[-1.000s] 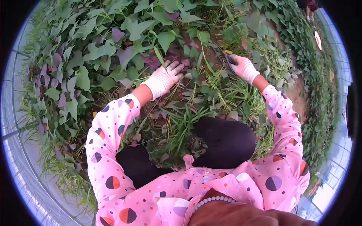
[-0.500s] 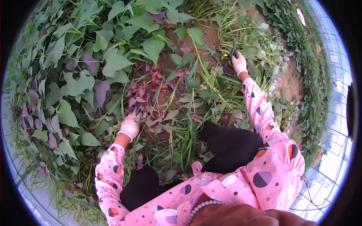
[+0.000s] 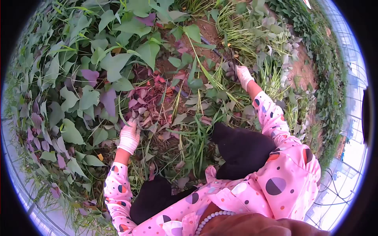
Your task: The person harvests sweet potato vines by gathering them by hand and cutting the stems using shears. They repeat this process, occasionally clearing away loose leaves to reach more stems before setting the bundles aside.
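Note:
My left hand (image 3: 130, 135), in a white glove, is at the lower left of the reddish-purple leaves (image 3: 143, 98). Its fingers are closed at leaves and stems, though what exactly they pinch is too small to make out. On the right, my right hand (image 3: 241, 74), gloved with dark finger pads, is wrapped round a dark, thin tool (image 3: 234, 63). That tool points up over light green cut-looking stems (image 3: 240, 37). A long green stem (image 3: 204, 70) crosses bare brown soil between the two hands.
Dense green vines (image 3: 71, 98) fill the left side. My black-clad knees (image 3: 244, 151) rest low over grass. Another leafy row (image 3: 323, 59) runs along the right, with a pale gridded surface (image 3: 354, 129) beyond it.
My right hand has moved down and left with the tool. My left hand has shifted slightly left, its fingers now drawn together at the leaves. The view has shifted a little.

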Tool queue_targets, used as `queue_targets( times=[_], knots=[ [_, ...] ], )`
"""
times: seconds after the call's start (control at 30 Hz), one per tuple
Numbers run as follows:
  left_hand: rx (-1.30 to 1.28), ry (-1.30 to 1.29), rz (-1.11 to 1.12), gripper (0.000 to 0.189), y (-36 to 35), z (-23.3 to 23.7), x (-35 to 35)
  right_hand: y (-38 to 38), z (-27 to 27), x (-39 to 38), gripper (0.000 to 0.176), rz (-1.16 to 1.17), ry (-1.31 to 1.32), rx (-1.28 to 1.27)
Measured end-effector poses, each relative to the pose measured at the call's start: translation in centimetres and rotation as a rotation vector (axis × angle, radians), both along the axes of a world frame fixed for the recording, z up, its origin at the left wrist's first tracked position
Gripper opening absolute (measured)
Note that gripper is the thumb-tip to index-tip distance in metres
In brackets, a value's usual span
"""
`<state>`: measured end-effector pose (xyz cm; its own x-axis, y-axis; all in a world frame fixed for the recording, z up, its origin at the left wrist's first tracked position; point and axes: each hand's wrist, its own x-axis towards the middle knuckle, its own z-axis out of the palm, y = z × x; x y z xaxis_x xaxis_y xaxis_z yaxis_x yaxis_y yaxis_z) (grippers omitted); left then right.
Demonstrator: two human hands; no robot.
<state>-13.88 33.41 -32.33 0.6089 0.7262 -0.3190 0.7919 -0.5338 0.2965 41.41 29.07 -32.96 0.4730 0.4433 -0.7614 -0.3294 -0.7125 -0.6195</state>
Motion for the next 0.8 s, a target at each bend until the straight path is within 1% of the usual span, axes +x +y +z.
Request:
queue_targets(
  times=[0.03,0.1,0.13,0.17,0.2,0.23,0.27,0.3,0.33,0.37,0.4,0.47,0.5,0.57,0.63,0.67,0.7,0.77,0.8],
  knots=[
    [0.003,0.002,-0.008,0.045,-0.2,-0.2,-0.4,0.3,-0.6,0.2,0.036,-0.008,0.002,0.003],
    [-0.009,-0.015,-0.02,0.048,-0.2,0.4,-0.2,2.3,-1.9,1.3,0.038,0.142,-0.064,0.004],
    [-0.005,0.026,-0.036,0.049,-0.3,0.0,-0.4,4.4,-3.3,0.8,0.043,-0.072,-0.02,0.134],
    [-0.002,0.026,-0.046,0.049,-0.4,0.2,-0.3,6.2,-2.6,1.1,0.044,0.063,-0.113,0.095],
    [0.015,-0.027,-0.061,0.05,-0.4,0.5,-0.2,8.2,-2.8,0.6,0.044,-0.019,-0.13,0.095],
    [0.032,-0.081,-0.077,0.051,-0.4,0.7,-0.1,9.7,-4.6,0.5,0.05,0.136,-0.264,0.134],
    [0.034,-0.081,-0.086,0.051,-0.5,0.7,0.0,11.2,-7.1,0.2,0.051,0.483,-0.567,0.091],
    [0.016,-0.04,-0.082,0.051,-0.5,0.6,0.1,11.8,-6.5,-1.6,0.048,0.858,-0.963,0.04],
    [-0.001,0.001,-0.075,0.051,-0.5,0.4,0.1,11.6,-5.6,-2.7,0.047,0.948,-0.896,-0.073],
    [-0.02,0.043,-0.066,0.052,-0.5,0.3,0.1,10.8,-3.3,-4.3,0.046,1.038,-0.823,-0.184],
    [0.036,-0.073,-0.082,0.049,-0.7,0.9,0.5,10.0,-3.6,-4.4,0.046,1.037,-0.822,-0.184],
    [0.015,-0.07,-0.072,0.048,-0.8,0.7,0.8,8.5,-3.9,-4.2,0.047,1.033,-0.826,-0.169],
    [-0.01,-0.067,-0.065,0.048,-0.9,0.7,0.8,7.4,-3.1,-4.3,0.047,1.014,-0.834,-0.154],
    [0.019,-0.107,-0.066,0.047,-1.1,1.0,1.2,4.9,-1.8,-4.0,0.044,0.906,-0.795,-0.047],
    [0.049,-0.14,-0.074,0.047,-1.1,1.8,1.4,2.3,-4.2,-1.8,0.044,0.674,-0.684,0.147],
    [0.036,-0.143,-0.065,0.047,-0.9,2.1,1.5,1.3,-5.0,-1.1,0.045,0.424,-0.439,0.189],
    [0.025,-0.147,-0.057,0.047,-0.8,2.3,1.5,0.8,-4.2,-0.3,0.045,0.25,-0.088,0.089],
    [0.038,-0.159,-0.061,0.047,-0.7,2.4,1.6,-0.3,-2.3,0.8,0.05,0.105,0.172,0.04],
    [0.048,-0.171,-0.059,0.047,-0.6,2.4,1.7,-0.8,-3.1,1.7,0.058,0.097,0.337,0.108]
  ],
)
